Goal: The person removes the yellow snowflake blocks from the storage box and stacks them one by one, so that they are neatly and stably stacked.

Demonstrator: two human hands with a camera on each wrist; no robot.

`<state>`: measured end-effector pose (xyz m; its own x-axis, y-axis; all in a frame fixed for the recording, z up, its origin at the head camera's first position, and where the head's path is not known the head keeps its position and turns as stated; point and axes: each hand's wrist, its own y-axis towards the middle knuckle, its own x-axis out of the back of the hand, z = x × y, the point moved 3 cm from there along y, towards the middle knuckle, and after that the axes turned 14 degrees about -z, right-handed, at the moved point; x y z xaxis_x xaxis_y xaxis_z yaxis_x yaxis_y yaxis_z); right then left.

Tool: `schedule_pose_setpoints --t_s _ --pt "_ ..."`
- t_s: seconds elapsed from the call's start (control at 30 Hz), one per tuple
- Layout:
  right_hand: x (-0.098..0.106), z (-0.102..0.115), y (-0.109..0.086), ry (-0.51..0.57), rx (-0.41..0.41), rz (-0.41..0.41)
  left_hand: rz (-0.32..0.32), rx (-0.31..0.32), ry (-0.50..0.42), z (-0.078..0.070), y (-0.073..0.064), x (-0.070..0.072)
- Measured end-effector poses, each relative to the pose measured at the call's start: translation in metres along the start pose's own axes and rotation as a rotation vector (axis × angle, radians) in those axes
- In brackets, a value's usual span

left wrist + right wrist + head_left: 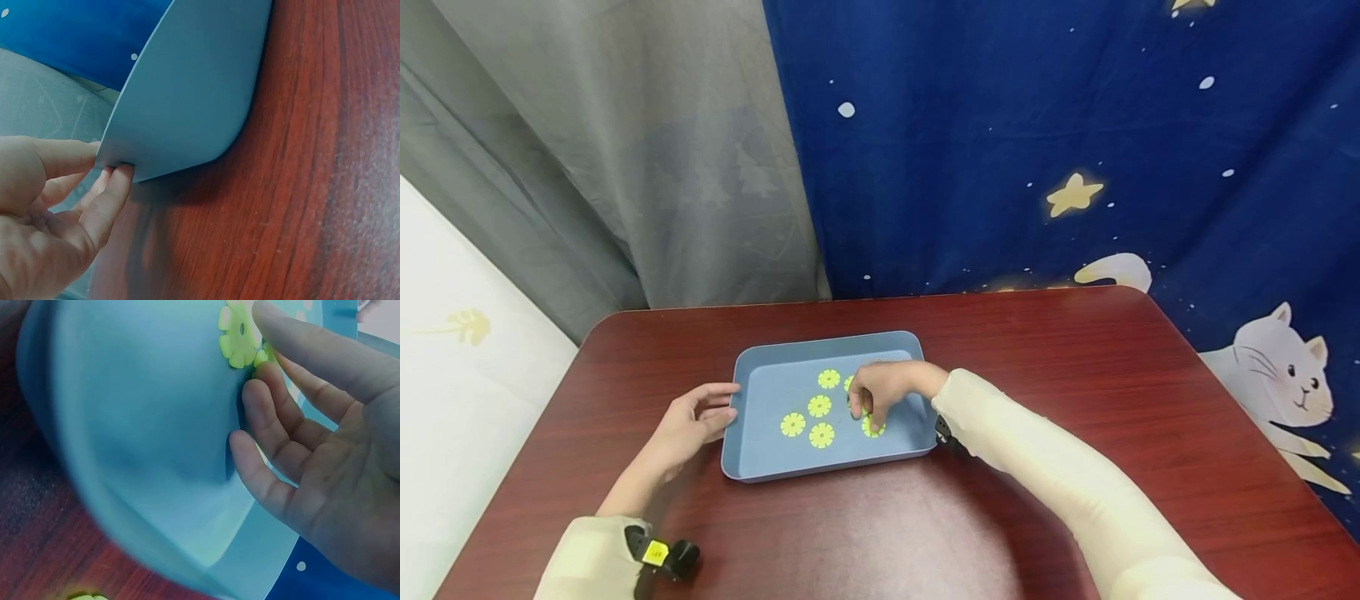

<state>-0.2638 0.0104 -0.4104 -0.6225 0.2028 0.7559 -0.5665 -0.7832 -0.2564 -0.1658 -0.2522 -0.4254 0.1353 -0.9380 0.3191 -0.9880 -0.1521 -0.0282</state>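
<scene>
Where the right hand (889, 383) bends over the right half of the blue-gray tray (767, 387), it partly hides some yellow-green notched discs (815, 407); others lie flat in the tray. Its fingers curl, thumb tip at one disc, though I cannot tell whether they pinch it. The left hand (692, 421), fingers loosely extended, touches the tray's left rim. Wood-grain tabletop (1060, 350) extends in front of the tray and to its right.

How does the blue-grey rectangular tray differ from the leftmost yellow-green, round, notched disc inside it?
The tray is blue-grey; the disc is yellow-green. The tray is large and walled; the disc is small and flat. The tray rests on the table, the disc in the tray. Both look plain.
</scene>
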Motion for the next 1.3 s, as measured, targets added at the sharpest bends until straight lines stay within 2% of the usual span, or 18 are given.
schedule_pose_setpoints --t_s 0.47,0.73,0.97,1.3 --pt "-0.006 0.008 -0.002 -0.141 0.055 -0.038 0.0 -0.01 -0.007 0.0 0.001 0.0" --pt "-0.006 0.012 -0.003 -0.18 0.088 -0.056 -0.005 -0.009 -0.011 0.001 0.001 0.0" --pt "-0.007 0.012 -0.005 -0.181 0.084 -0.043 -0.003 -0.011 -0.012 0.001 0.0 -0.001" --pt "-0.006 0.013 -0.007 -0.249 0.078 -0.008 -0.004 -0.012 -0.005 -0.001 0.0 0.0"
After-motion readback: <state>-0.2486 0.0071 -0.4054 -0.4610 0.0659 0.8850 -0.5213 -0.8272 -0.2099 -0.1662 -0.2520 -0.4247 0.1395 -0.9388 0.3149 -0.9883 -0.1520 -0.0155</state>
